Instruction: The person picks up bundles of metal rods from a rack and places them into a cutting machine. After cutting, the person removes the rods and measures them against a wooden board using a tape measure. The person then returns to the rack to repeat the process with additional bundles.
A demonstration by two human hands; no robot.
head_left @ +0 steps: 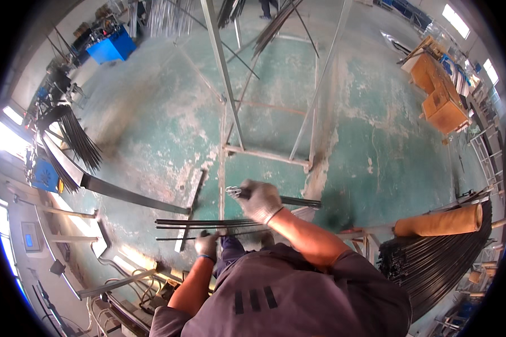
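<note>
A person looks down at a green floor (152,112) with lots of worn white patches. Both hands wear gray gloves.

The right hand (260,200) is near the middle of the frame. Its fingers are closed tight around a bundle of thin dark rods (298,201). The bundle sticks out of the fist on both sides, with shiny ends to the left and a dark length running right.

The left hand (207,245) is lower down and a little to the left. It is curled shut on another few long dark rods (191,224). These lie almost flat and reach out toward the left of the frame, just below the right hand.

Right above the hands stands a gray metal frame (267,154) with a crossbar and tall slanted legs going up to the top of the frame.

At the lower right there is a big heap of black rods (433,267), and an orange roll (441,223) rests on top of it. At the upper right sit some orange boxes (441,95). A blue machine (111,48) is at the upper left. More dark strips (76,137) fan out at the left edge, and a long flat dark bar (129,195) runs from there toward the hands.
</note>
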